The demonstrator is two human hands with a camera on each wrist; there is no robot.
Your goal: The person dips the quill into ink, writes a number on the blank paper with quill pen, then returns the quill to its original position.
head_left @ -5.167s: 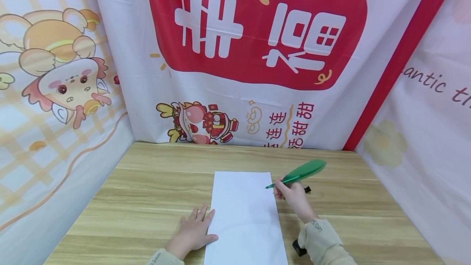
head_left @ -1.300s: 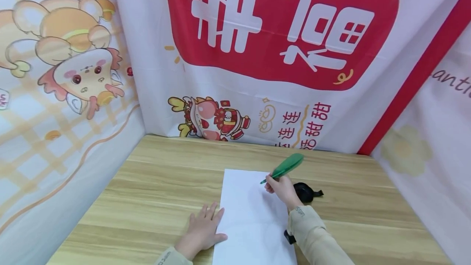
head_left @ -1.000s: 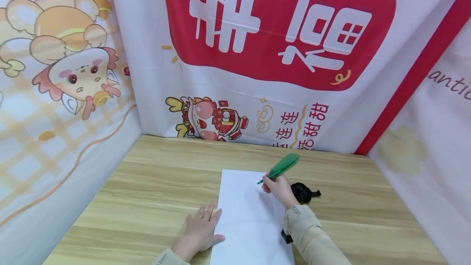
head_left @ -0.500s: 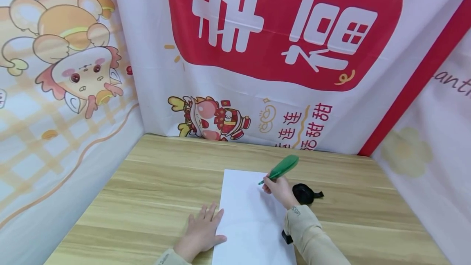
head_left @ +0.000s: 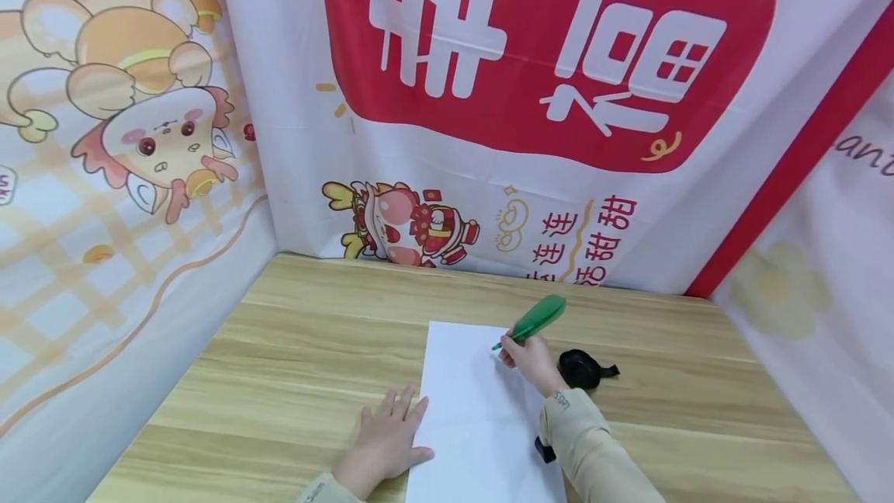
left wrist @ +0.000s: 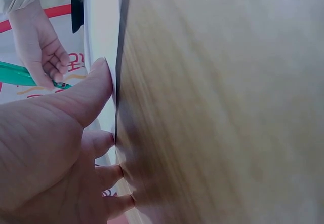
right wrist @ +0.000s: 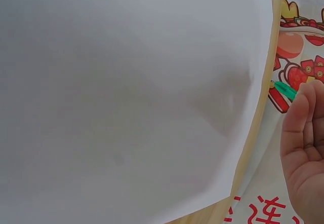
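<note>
Setup is a light wooden table boxed in on three sides by printed cloth backdrops. The back one is white with a big red panel of white Chinese characters and a little cartoon figure near the bottom. The left cloth has a checked pattern with a cartoon animal (upside down), the right one shows pale flowers, and the light is bright and even.

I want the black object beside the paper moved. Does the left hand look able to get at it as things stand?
Probably not easily. The left hand lies flat at the white paper's left edge, while the black object sits right of the paper, behind the right hand holding the green feather pen, which blocks a cross-reach.
</note>
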